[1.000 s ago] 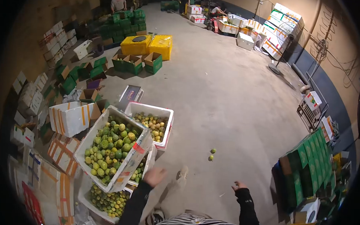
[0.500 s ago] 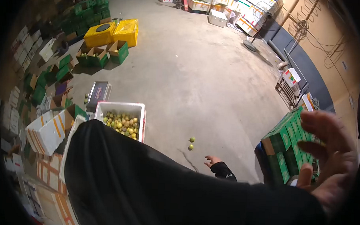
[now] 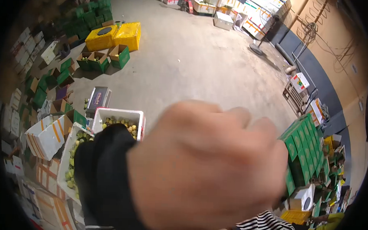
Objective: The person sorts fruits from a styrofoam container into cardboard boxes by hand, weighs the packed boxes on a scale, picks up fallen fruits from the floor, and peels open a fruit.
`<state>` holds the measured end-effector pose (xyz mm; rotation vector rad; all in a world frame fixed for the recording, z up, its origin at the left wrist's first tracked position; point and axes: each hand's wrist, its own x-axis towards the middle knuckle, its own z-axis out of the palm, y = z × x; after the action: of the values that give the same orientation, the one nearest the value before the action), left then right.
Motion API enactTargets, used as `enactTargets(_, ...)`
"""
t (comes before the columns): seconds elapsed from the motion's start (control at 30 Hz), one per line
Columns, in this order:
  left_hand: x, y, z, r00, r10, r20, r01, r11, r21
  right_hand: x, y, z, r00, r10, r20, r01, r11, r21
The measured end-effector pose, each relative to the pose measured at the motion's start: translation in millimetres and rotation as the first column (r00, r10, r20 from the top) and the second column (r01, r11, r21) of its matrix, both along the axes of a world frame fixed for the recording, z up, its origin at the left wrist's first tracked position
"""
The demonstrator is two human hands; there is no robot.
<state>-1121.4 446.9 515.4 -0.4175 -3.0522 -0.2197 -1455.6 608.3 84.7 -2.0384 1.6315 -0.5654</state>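
Observation:
My left hand (image 3: pixel 210 164) fills the middle of the view, very close to the camera and blurred. Its back faces me, and the fingers curl away out of sight, so anything inside them is hidden. A black sleeve (image 3: pixel 103 169) covers the forearm on the left. Behind that sleeve stands a white foam box (image 3: pixel 64 167) of green-yellow round fruit (image 3: pixel 71 174). Just beyond it is another white foam box (image 3: pixel 142 125) with yellowish fruit (image 3: pixel 121 123). My right hand cannot be made out; only a sliver of skin shows at the bottom edge.
Stacked green cartons (image 3: pixel 304 147) stand at right, with a white box (image 3: pixel 302 198) nearby. A yellow-green sleeve (image 3: pixel 330 227) shows at lower right. Yellow boxes (image 3: pixel 128 35) and open green cartons (image 3: pixel 98 62) sit farther back. A grey box-shaped object (image 3: pixel 98 98) lies beyond the fruit. A fan (image 3: pixel 257 48) stands at far right.
My left hand has swung from the right edge to the centre, near the camera, its fingers now curled. My right hand has left view. The two fruits on the floor are now hidden.

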Motion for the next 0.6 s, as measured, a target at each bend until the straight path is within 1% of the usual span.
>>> enactTargets(0.03,2.5,-4.5,15.7,1.000,0.027,-0.001,-0.027,0.999,-0.032,-3.8,-33.7,42.4,0.994,-0.093,-0.061,0.103,0.977,0.186)
enactTargets(0.07,4.7,-9.9,31.6,0.999,0.033,-0.016,-0.034,0.998,-0.055,9.7,-45.8,88.9,0.974,-0.185,-0.133,0.223,0.896,0.385)
enactTargets(0.1,2.0,-14.2,49.2,0.998,0.034,-0.048,-0.038,0.996,-0.086,13.3,-56.5,110.3,0.941,-0.254,-0.224,0.337,0.760,0.556)
enactTargets(0.13,-5.4,-16.1,66.2,0.996,0.027,-0.085,-0.036,0.993,-0.113,-4.7,-60.4,78.7,0.955,-0.198,-0.222,0.295,0.729,0.617)
enactTargets(0.2,-19.0,-16.2,86.4,0.990,-0.007,-0.141,-0.016,0.987,-0.159,-19.0,-66.9,74.4,0.965,-0.154,-0.214,0.256,0.741,0.621)
enactTargets(0.27,-32.6,-13.5,88.8,0.984,-0.013,-0.176,-0.018,0.985,-0.172,-30.8,-75.1,75.1,0.964,-0.138,-0.227,0.248,0.772,0.586)
enactTargets(0.3,-38.7,-11.9,89.6,0.982,-0.018,-0.187,-0.014,0.986,-0.169,-33.7,-79.1,78.0,0.963,-0.158,-0.220,0.258,0.778,0.572)
enactTargets(0.4,-50.2,-6.7,80.6,0.982,-0.035,-0.183,0.003,0.985,-0.175,-44.0,-89.1,66.1,0.966,-0.205,-0.160,0.260,0.791,0.554)
enactTargets(0.5,-50.6,-2.5,67.3,0.981,-0.030,-0.190,0.000,0.988,-0.155,-47.1,-90.6,59.6,0.967,-0.205,-0.148,0.253,0.795,0.552)
enactTargets(0.53,-47.4,-3.4,61.9,0.978,-0.011,-0.206,-0.016,0.992,-0.128,-49.4,-87.7,54.2,0.959,-0.270,-0.083,0.263,0.747,0.611)
enactTargets(0.6,-32.5,-9.1,54.6,0.969,0.038,-0.243,-0.054,0.997,-0.062,-52.4,-79.9,35.1,0.969,-0.208,-0.136,0.248,0.804,0.541)
